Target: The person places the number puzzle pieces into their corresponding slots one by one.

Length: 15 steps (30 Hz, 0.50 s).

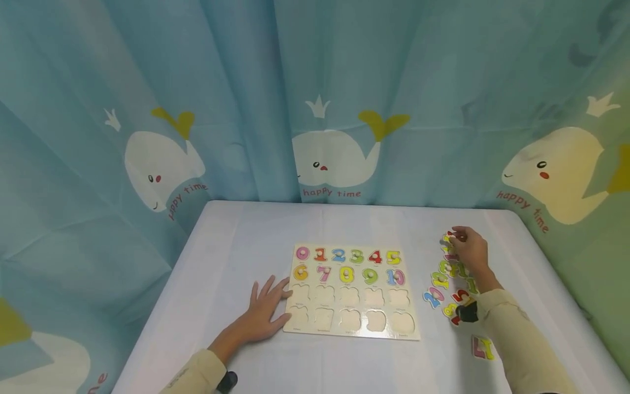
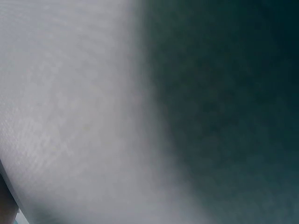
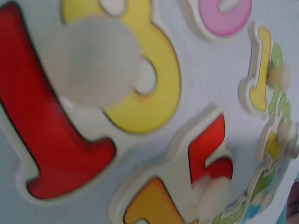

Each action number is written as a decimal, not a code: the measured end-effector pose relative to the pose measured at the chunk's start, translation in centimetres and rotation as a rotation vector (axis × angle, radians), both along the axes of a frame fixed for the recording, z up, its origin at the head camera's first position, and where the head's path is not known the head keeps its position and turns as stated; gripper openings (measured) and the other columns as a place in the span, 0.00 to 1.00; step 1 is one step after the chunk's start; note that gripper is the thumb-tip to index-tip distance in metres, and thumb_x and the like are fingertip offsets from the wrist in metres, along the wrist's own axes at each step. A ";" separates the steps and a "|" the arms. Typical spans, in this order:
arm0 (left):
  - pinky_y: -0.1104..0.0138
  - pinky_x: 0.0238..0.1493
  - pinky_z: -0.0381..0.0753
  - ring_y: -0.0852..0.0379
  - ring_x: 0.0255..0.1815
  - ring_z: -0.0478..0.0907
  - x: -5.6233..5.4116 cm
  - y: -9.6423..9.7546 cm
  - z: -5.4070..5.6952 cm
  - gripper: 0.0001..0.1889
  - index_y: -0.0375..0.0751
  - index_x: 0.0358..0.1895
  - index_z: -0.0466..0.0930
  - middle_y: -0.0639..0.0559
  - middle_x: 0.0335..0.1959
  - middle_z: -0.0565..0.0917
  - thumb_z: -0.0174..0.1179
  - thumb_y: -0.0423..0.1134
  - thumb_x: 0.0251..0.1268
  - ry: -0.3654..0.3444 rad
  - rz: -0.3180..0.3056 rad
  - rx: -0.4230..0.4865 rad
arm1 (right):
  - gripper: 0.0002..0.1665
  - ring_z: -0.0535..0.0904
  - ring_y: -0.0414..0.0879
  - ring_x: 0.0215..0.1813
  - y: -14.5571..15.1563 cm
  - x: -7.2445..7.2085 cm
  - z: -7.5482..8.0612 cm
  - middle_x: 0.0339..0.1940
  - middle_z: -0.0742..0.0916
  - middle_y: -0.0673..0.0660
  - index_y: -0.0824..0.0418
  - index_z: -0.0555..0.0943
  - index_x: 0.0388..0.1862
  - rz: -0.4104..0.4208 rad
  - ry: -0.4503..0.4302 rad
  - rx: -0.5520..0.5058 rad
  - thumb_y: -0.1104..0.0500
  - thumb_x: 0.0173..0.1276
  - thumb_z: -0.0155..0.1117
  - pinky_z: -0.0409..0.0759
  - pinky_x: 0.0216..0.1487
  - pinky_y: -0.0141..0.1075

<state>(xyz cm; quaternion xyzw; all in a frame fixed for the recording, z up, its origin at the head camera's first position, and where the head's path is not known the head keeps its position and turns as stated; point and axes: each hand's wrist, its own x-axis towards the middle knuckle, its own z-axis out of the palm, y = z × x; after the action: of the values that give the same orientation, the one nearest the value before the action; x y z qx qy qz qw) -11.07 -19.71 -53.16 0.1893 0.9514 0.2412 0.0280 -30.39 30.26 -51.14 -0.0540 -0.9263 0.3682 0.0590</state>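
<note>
A wooden number board (image 1: 351, 312) lies flat on the white table, with knobbed numerals 0 to 10 in its upper two rows and bare recesses in its lower two. My left hand (image 1: 263, 312) rests spread beside it, fingertips and thumb at its left edge. Over on the right, my right hand (image 1: 472, 251) pinches a small red and yellow number piece (image 1: 448, 236) at the far end of the loose pieces; the fingers partly hide it. A red and yellow 18 piece (image 3: 154, 88) fills much of the right wrist view, near an orange and red 15 piece (image 3: 212, 158).
Several loose two-digit pieces, including a blue and pink 20 (image 1: 433, 296) and a green 12 (image 1: 439, 280), lie right of the board. A purple and yellow 17 piece (image 1: 482, 348) lies nearer the front. A whale-print curtain (image 1: 246, 109) hangs behind the table (image 1: 256, 230). The left wrist view is blurred.
</note>
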 end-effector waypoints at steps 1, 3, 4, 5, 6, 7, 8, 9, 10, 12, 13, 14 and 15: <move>0.37 0.63 0.31 0.39 0.73 0.42 0.0 0.0 0.1 0.25 0.43 0.61 0.67 0.48 0.73 0.57 0.54 0.49 0.63 0.001 0.002 -0.001 | 0.21 0.74 0.62 0.48 -0.3 0.1 0.2 0.51 0.77 0.70 0.71 0.70 0.60 0.024 0.005 -0.012 0.64 0.71 0.54 0.77 0.29 0.30; 0.37 0.63 0.31 0.39 0.73 0.42 0.0 -0.1 0.1 0.25 0.43 0.61 0.68 0.48 0.73 0.57 0.54 0.49 0.63 0.003 0.007 -0.004 | 0.21 0.74 0.62 0.48 -0.9 0.3 0.6 0.51 0.77 0.70 0.71 0.70 0.60 0.060 0.010 -0.028 0.64 0.70 0.54 0.79 0.29 0.32; 0.37 0.63 0.31 0.39 0.73 0.42 0.0 -0.1 0.2 0.24 0.43 0.61 0.68 0.48 0.73 0.57 0.54 0.48 0.63 0.006 0.009 -0.005 | 0.21 0.75 0.62 0.48 -1.3 0.3 0.7 0.50 0.77 0.70 0.71 0.70 0.60 0.071 0.012 -0.037 0.63 0.70 0.55 0.80 0.31 0.34; 0.37 0.63 0.32 0.39 0.73 0.42 0.0 -0.1 0.2 0.24 0.44 0.61 0.68 0.48 0.73 0.57 0.54 0.48 0.63 0.008 0.009 -0.007 | 0.22 0.74 0.61 0.48 -1.6 0.4 0.8 0.50 0.77 0.70 0.72 0.70 0.60 0.080 0.009 -0.051 0.63 0.70 0.55 0.81 0.31 0.35; 0.37 0.63 0.32 0.39 0.73 0.42 0.0 -0.1 0.2 0.24 0.43 0.60 0.69 0.48 0.73 0.57 0.54 0.48 0.63 0.010 0.008 -0.005 | 0.22 0.74 0.61 0.47 -1.9 0.4 0.8 0.50 0.77 0.70 0.71 0.70 0.60 0.085 0.008 -0.063 0.63 0.70 0.55 0.82 0.30 0.38; 0.36 0.63 0.32 0.39 0.73 0.42 0.0 0.0 0.2 0.24 0.43 0.60 0.69 0.47 0.72 0.57 0.54 0.48 0.63 0.011 0.006 -0.001 | 0.21 0.74 0.60 0.47 -2.2 0.4 0.9 0.49 0.78 0.69 0.71 0.71 0.59 0.082 0.013 -0.057 0.63 0.70 0.56 0.81 0.29 0.38; 0.36 0.63 0.32 0.39 0.73 0.42 0.0 0.0 0.2 0.24 0.43 0.60 0.69 0.47 0.72 0.57 0.54 0.48 0.63 0.010 0.005 0.002 | 0.21 0.74 0.59 0.46 -2.4 0.4 0.8 0.49 0.78 0.68 0.70 0.71 0.58 0.079 0.018 -0.050 0.63 0.69 0.57 0.81 0.28 0.38; 0.36 0.63 0.32 0.39 0.73 0.42 0.0 0.0 0.2 0.24 0.43 0.60 0.69 0.47 0.72 0.57 0.54 0.48 0.63 0.010 0.003 0.005 | 0.21 0.74 0.59 0.46 -2.6 0.4 0.8 0.48 0.78 0.68 0.70 0.71 0.58 0.085 0.028 -0.046 0.63 0.69 0.57 0.80 0.30 0.38; 0.36 0.63 0.32 0.39 0.73 0.42 0.0 0.0 0.2 0.23 0.43 0.60 0.70 0.47 0.72 0.57 0.54 0.48 0.63 0.010 0.002 0.006 | 0.20 0.74 0.58 0.46 -2.8 0.4 0.8 0.47 0.79 0.67 0.69 0.72 0.57 0.091 0.039 -0.037 0.62 0.68 0.58 0.80 0.29 0.38; 0.37 0.63 0.31 0.39 0.73 0.42 0.0 0.0 0.2 0.23 0.44 0.59 0.70 0.47 0.73 0.57 0.54 0.48 0.63 0.006 0.001 0.008 | 0.21 0.74 0.58 0.46 -3.1 0.3 0.5 0.46 0.80 0.67 0.70 0.73 0.56 0.117 0.074 -0.020 0.61 0.67 0.59 0.78 0.31 0.38; 0.37 0.63 0.31 0.39 0.73 0.42 0.0 0.0 0.1 0.23 0.44 0.59 0.70 0.48 0.73 0.57 0.54 0.48 0.63 0.004 0.001 0.007 | 0.21 0.75 0.58 0.45 -2.9 -0.1 0.0 0.45 0.80 0.67 0.70 0.73 0.56 0.136 0.094 -0.011 0.61 0.67 0.61 0.77 0.30 0.37; 0.37 0.63 0.31 0.39 0.73 0.42 0.0 0.0 0.1 0.23 0.44 0.59 0.70 0.48 0.73 0.57 0.54 0.48 0.63 0.001 0.000 0.007 | 0.21 0.75 0.58 0.44 -2.8 -0.3 -0.5 0.44 0.81 0.66 0.70 0.73 0.56 0.155 0.114 0.003 0.61 0.67 0.61 0.76 0.31 0.36; 0.37 0.63 0.31 0.39 0.73 0.41 0.0 0.0 0.0 0.23 0.44 0.59 0.69 0.48 0.73 0.57 0.54 0.48 0.63 0.000 0.000 0.006 | 0.21 0.76 0.57 0.44 -2.8 -0.5 -0.9 0.44 0.81 0.65 0.69 0.74 0.55 0.168 0.133 0.022 0.60 0.67 0.61 0.75 0.32 0.36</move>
<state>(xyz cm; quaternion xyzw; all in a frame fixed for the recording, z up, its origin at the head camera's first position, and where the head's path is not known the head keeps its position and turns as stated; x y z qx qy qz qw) -11.10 -19.69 -53.16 0.1896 0.9506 0.2442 0.0272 -30.94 27.49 -52.03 0.0492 -0.9256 0.3644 0.0900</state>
